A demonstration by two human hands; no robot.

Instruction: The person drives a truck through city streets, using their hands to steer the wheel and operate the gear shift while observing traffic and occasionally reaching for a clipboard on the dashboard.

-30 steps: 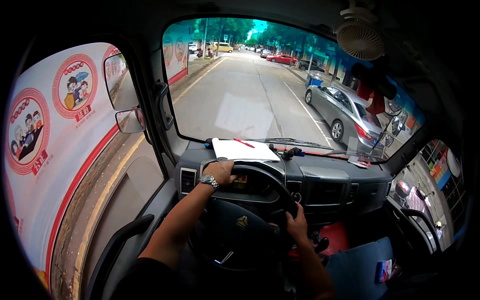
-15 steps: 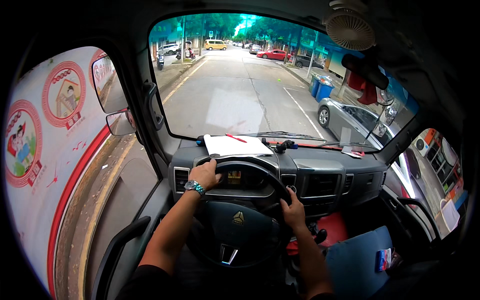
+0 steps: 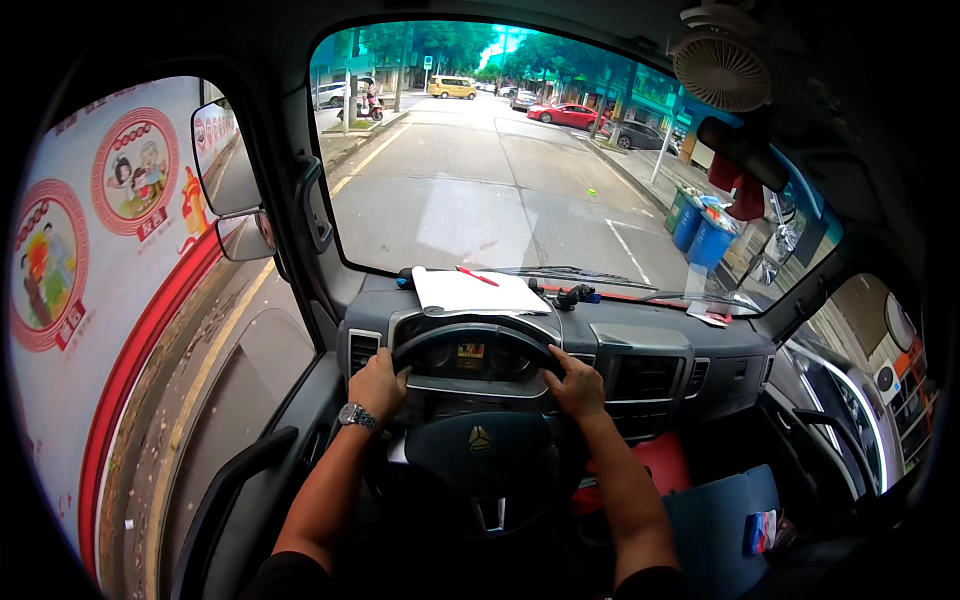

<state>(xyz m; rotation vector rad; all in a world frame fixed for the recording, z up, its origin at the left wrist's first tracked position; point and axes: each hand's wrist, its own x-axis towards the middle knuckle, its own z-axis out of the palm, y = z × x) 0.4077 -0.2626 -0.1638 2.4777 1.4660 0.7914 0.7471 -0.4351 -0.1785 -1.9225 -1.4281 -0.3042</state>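
Both of my hands grip the black steering wheel (image 3: 478,331) of a truck cab. On the wheel's upper left rim my left hand (image 3: 379,386) is closed, a metal watch (image 3: 357,416) on its wrist. My right hand (image 3: 577,384) is wrapped round the upper right rim. Behind the wheel, the instrument panel (image 3: 470,357) shows a small lit display. White papers (image 3: 480,294) with a red pen (image 3: 478,277) on top lie on the dashboard above it.
Ahead runs a road (image 3: 470,190) with a yellow van (image 3: 452,87) and a red car (image 3: 566,115) across it. Blue bins (image 3: 711,240) stand at the right kerb. A painted wall (image 3: 110,230) borders the left side; a car (image 3: 835,390) is close outside the right window.
The wheel has turned anticlockwise; my left hand has moved down and left, my right hand up. The truck has moved forward: the bins are nearer and the silver car is now alongside.
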